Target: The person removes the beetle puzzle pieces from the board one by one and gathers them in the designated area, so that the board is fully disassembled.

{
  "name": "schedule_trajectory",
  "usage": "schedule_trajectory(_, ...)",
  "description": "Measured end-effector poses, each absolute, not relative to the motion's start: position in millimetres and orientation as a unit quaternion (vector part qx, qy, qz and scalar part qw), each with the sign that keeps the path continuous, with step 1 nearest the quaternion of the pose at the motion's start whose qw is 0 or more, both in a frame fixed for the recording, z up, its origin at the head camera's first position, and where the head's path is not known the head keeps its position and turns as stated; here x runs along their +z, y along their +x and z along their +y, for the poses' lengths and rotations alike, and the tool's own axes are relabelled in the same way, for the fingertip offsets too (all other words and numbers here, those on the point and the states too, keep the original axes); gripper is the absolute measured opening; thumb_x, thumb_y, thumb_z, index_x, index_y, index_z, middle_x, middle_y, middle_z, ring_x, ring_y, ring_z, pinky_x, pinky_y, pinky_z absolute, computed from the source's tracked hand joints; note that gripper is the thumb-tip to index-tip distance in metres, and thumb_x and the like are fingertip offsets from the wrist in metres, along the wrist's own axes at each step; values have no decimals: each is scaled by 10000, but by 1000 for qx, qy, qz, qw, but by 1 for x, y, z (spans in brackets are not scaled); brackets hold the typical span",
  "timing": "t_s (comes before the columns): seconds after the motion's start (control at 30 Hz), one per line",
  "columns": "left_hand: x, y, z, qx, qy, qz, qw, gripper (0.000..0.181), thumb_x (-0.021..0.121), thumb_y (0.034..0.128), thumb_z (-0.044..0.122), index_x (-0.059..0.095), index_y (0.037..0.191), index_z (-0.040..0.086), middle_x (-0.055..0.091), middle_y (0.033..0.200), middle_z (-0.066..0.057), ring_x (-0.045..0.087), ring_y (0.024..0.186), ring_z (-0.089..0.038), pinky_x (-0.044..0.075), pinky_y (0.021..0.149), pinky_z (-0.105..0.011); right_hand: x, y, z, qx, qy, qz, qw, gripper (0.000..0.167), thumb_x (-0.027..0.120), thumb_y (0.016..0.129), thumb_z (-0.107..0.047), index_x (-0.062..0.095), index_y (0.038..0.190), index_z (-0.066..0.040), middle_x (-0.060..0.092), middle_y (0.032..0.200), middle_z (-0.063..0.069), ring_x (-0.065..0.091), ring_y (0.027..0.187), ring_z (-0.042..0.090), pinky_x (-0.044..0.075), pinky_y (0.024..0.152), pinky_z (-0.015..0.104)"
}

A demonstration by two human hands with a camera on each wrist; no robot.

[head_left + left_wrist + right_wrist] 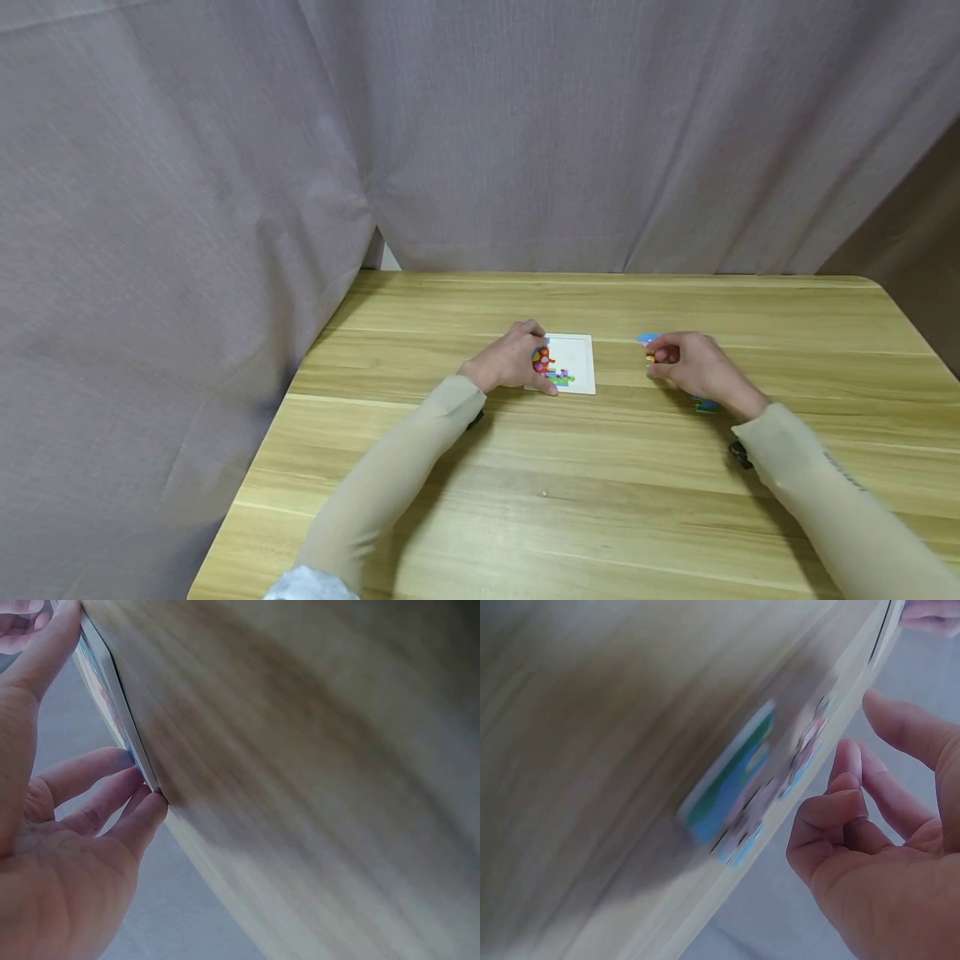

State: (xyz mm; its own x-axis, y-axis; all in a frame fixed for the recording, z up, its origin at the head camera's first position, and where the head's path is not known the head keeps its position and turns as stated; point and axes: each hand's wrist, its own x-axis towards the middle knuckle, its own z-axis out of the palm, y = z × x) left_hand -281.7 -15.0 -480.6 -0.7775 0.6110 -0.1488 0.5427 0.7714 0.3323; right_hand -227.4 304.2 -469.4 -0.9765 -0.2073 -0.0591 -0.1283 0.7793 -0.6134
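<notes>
the left hand point(513, 360) grips a square white tray point(581, 354) by opposite edges, flat on the wooden table point(570, 492). inside it, over to the left, i see a bright red patch point(542, 360) with pale spots above a strip of green and blue point(561, 380); the right part is plain white. the right hand point(693, 367), thumb and fingers parted, hangs by loose puzzle pieces point(647, 338) in light blue, pink and yellow, a blue-green piece point(705, 404) near its wrist.
</notes>
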Motion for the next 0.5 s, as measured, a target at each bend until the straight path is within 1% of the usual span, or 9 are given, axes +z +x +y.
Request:
schedule_trajectory(0.17,-481,-282,-15,135,310,933,124,851,927,848,534,652,1496,55,500,1628,-62,456,1508,-233,512,1185,-301,-472,-228,290,-327,-114,937,43,343,815,951,-81,740,1226,109,777,1009,141,603,837,42,495,701,164)
schedule_trajectory(0.27,-481,-282,-15,137,310,933,124,853,927,849,531,648,1502,58,501,1627,-63,455,1508,-235,512,1186,-304,-472,-228,280,-328,-126,935,39,318,822,941,-68,748,1195,108,768,983,132,613,850,76,493,713,168)
schedule_trajectory(0.4,-481,-282,-15,141,307,933,126,850,929,847,529,650,1502,65,500,1628,-57,455,1506,-230,512,1188,-309,-473,-227,263,-318,-132,938,45,282,818,949,-82,765,1177,75,762,988,117,633,884,148,490,738,199)
schedule_trajectory(0.5,-481,-282,-15,143,306,933,126,848,937,840,527,657,1497,70,502,1626,-53,460,1504,-225,511,1192,-311,-474,-227,251,-311,-139,939,45,258,820,953,-95,779,1159,55,754,979,108,630,878,162,479,744,219)
